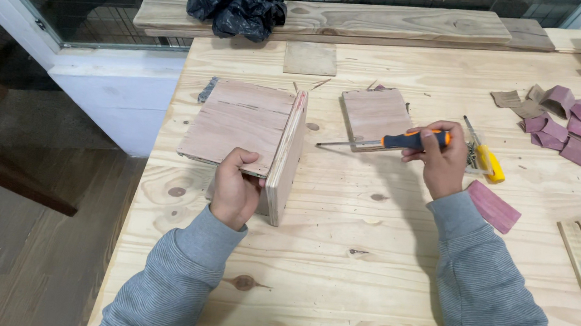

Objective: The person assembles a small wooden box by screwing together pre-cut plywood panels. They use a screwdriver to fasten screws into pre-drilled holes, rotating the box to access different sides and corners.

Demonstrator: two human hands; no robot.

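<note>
The left hand (233,191) has its grip closed on the wooden box piece (250,137) on the tabletop (336,276); it looks stiff and light, best held by its edges. The right hand (442,161) holds the screwdriver (386,141) tight by its thick handle, tip near the box

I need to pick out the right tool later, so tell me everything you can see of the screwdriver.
The screwdriver has an orange and black handle and a thin, bare metal shaft. It lies almost level above the table, with the tip pointing toward the upright board but not touching it. The right hand grips the handle from above; nothing else touches it. Behind it lies a flat wooden panel.
</note>
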